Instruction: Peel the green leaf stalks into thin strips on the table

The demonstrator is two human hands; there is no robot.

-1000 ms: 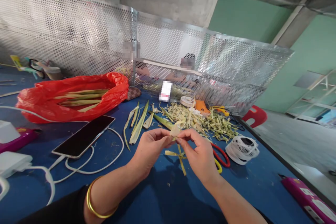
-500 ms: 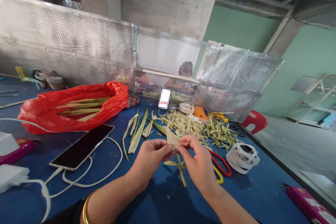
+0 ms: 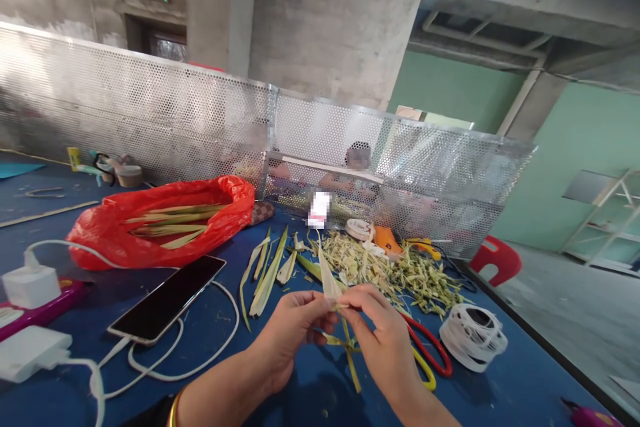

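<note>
Left hand: The left hand (image 3: 300,320) is pinched narrow, thumb against finger, on the lower end of the pale leaf (image 3: 327,279); the grip presumably anchors it.
Right hand: The right hand (image 3: 376,320) meets it fingertip to fingertip, also pinched at that end (exact contact is partly hidden), which would suit fine control of a thin edge.
Pale leaf: Between both hands, its tapered tip pointing up and away, apparently left free so only the base is worked.
Crossed strips: The crossed strips (image 3: 354,370) lie just below the fingertips, partly behind the right hand; whether they touch it cannot be told.
Handles: A red handle (image 3: 434,340) and a yellow handle (image 3: 429,373) lie just right of the right hand, a convenient reach.
Loose leaves: The loose leaves (image 3: 270,273) lie beyond the left hand, spread apart, likely for easy picking.
Shredded pile: The shredded pile (image 3: 360,260) sits beyond the right hand, seemingly keeping the near surface usable.
</note>
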